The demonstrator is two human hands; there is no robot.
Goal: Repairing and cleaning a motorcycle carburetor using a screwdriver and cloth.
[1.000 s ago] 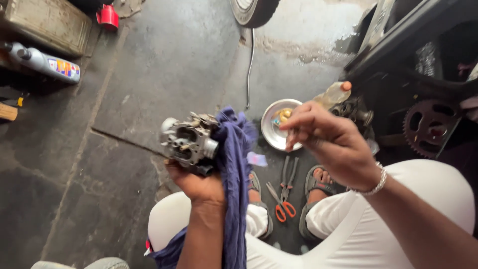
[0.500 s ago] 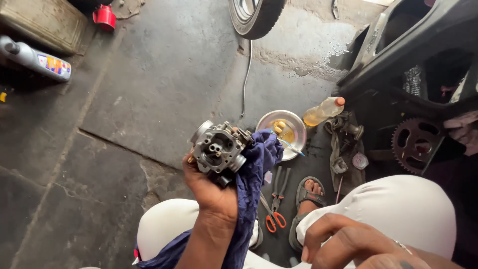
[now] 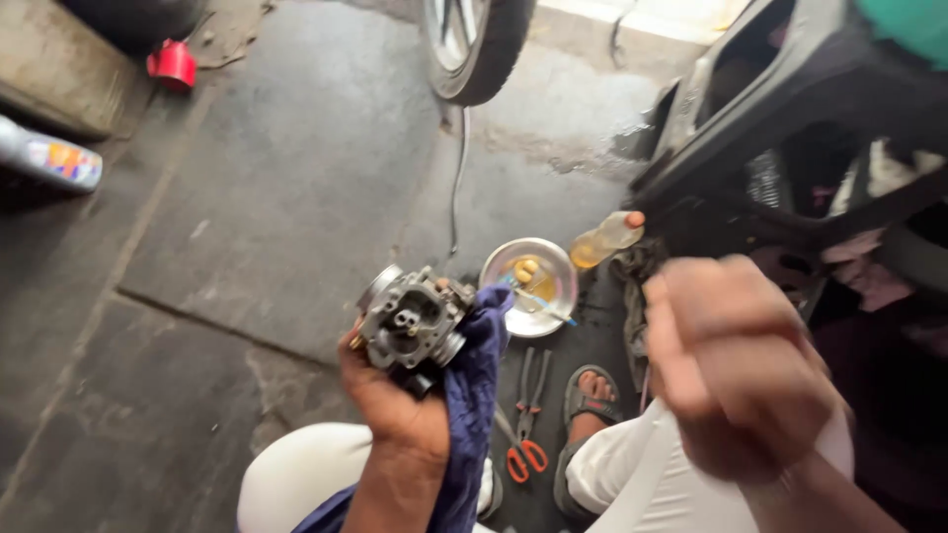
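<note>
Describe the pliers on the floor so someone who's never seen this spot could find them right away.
Start at the wheel at the top and come down to the round metal bowl on the dark floor. Just below it, beside the sandalled foot, lie the pliers. They are the only tool with orange-red handles, which point towards the person.

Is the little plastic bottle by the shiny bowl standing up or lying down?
Lying down. The clear plastic bottle with yellowish liquid rests on its side on the floor beside the round metal bowl.

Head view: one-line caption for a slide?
Left hand holds a metal carburetor in a blue cloth; blurred right hand raised beside it.
</note>
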